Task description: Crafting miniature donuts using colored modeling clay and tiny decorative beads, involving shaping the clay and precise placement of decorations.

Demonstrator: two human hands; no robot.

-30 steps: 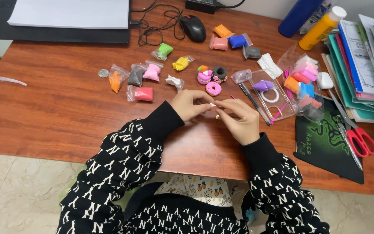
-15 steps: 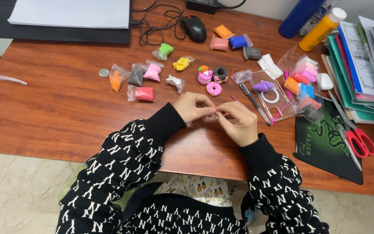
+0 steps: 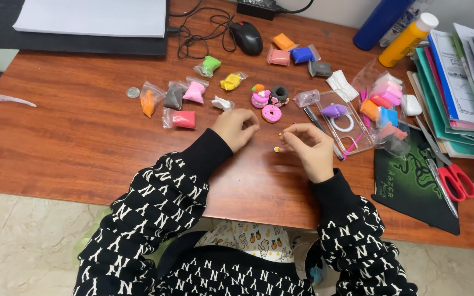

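While both hands hover low over the wooden desk (image 3: 83, 142), the scene reads as follows.

Right hand: the right hand (image 3: 309, 149) has thumb and forefinger pressed together on a tiny bit of clay, too small to tell its colour; the other fingers curl loosely.
Left hand: the left hand (image 3: 238, 127) is curled into a loose fist just left of that pinch; whether it holds anything cannot be told.
Yellow bead: a small yellow clay ball (image 3: 276, 148) lies on the desk just below and left of the pinch, apart from the fingertips.
Tiny dot: a smaller yellowish speck (image 3: 279, 134) sits between the two hands, level with the pinch.
Pink donut: a pink clay donut (image 3: 271, 113) lies just beyond the pinch, near both hands.
Clay figures: a small cake-like piece (image 3: 259, 97) and a dark ring (image 3: 279, 95) stand farther beyond the donut.
Clear case: a clear plastic case (image 3: 346, 123) lies right of the pinch.
Clay bags: small bags of coloured clay (image 3: 185, 119) lie well to the left of the grip.
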